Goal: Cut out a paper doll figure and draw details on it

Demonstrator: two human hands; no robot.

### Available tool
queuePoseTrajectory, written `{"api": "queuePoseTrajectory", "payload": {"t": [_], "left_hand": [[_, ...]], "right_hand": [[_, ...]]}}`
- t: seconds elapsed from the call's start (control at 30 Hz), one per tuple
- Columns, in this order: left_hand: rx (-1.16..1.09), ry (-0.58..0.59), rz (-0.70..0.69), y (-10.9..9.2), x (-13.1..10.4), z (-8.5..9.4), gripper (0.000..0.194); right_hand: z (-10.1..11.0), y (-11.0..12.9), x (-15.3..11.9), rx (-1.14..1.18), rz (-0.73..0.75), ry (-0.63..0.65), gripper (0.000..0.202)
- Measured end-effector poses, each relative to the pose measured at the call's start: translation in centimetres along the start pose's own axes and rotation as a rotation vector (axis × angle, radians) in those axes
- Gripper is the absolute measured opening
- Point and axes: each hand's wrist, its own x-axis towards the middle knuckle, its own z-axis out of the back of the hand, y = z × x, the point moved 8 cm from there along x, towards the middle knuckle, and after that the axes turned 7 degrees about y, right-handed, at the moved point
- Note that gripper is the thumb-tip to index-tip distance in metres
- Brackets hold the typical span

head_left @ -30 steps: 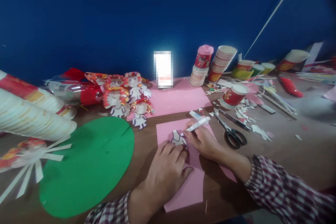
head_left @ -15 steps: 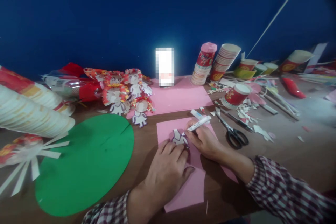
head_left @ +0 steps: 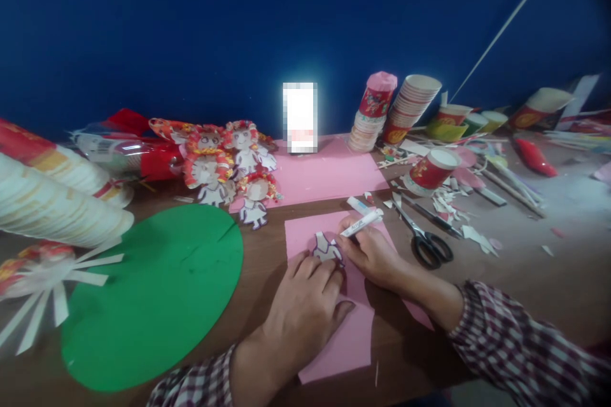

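Note:
My right hand (head_left: 375,254) is closed round a white acrylic marker (head_left: 361,223), its tip at the edge of a small white paper cutout (head_left: 327,248) with a purple outline. Beneath the cutout lies a sheet of pink paper (head_left: 338,356). My left hand (head_left: 305,299) rests flat over the lower part of the cutout, fingers stretched out, and hides that part. The marker's cap (head_left: 358,205) end or a second white pen shows just behind; which one I cannot tell.
Black-handled scissors (head_left: 424,245) and paper scraps (head_left: 446,206) lie to the right. A green oval sheet (head_left: 157,305) is at left, beside stacked paper cups (head_left: 62,197). Paper dolls (head_left: 252,200) stand behind, near another pink sheet (head_left: 324,172) and more cup stacks (head_left: 413,105).
The view has shifted slightly. Both hands stay almost in place, with the marker still at the cutout's edge.

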Motion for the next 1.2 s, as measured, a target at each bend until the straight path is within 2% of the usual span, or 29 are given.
{"api": "queuePoseTrajectory", "payload": {"t": [0.2, 0.4, 0.67, 1.2], "left_hand": [[0.003, 0.007, 0.003, 0.0, -0.2, -0.1, 0.034], [0.0, 0.01, 0.003, 0.0, -0.1, -0.1, 0.035], [-0.001, 0.009, 0.004, 0.0, 0.0, -0.3, 0.034], [0.011, 0.004, 0.005, 0.0, -0.1, -0.2, 0.034]], "right_hand": [[0.1, 0.2, 0.1, 0.01, 0.023, 0.0, 0.011], [1.5, 0.8, 0.0, 0.063, 0.064, -0.123, 0.012], [0.2, 0.0, 0.0, 0.029, 0.009, -0.014, 0.013], [-0.2, -0.1, 0.1, 0.036, 0.0, 0.032, 0.014]]}}
